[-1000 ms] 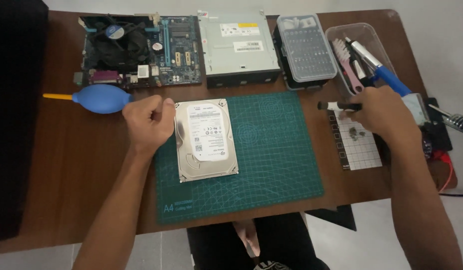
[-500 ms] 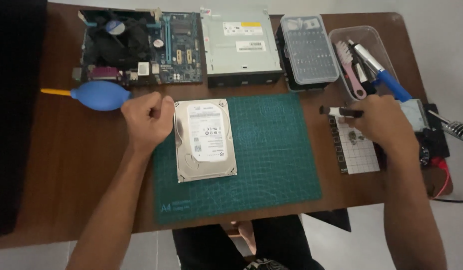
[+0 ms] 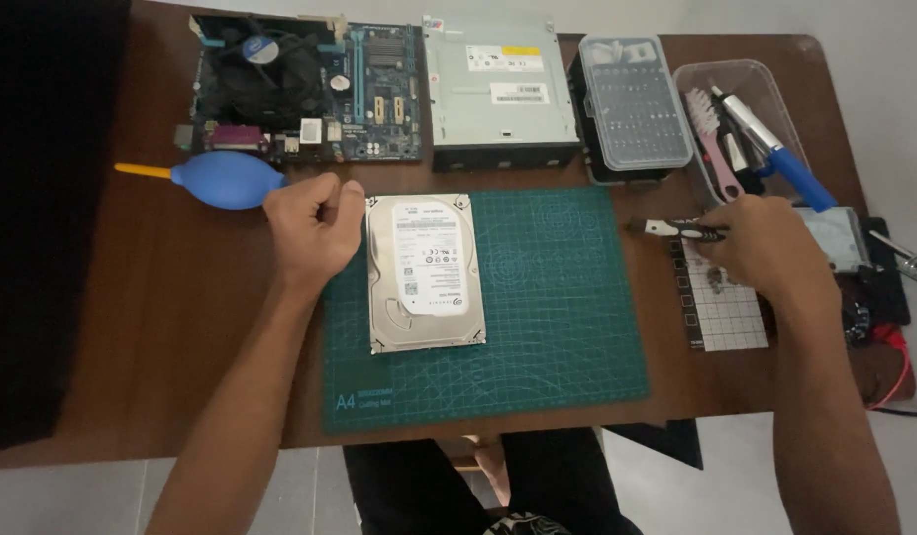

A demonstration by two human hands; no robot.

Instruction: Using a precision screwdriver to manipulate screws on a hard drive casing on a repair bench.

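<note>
A silver hard drive [image 3: 426, 271] lies label-up on the left part of a green cutting mat [image 3: 558, 307]. My left hand [image 3: 313, 228] rests as a closed fist against the drive's left edge. My right hand [image 3: 761, 248] is off the mat's right side, over a small white gridded parts mat [image 3: 731, 317]. It grips a black screwdriver [image 3: 671, 229] that points left. A few small screws lie on the gridded mat under the hand.
A blue dust blower [image 3: 221, 179] lies left of my fist. Along the back stand a motherboard [image 3: 310, 89], an optical drive [image 3: 498, 94], a bit case [image 3: 632, 104] and a clear tool tray [image 3: 746, 119]. More gear and cables sit at the right edge.
Both hands stay in about the same place; the right hand has settled slightly lower over the gridded mat. The drive has not moved.
</note>
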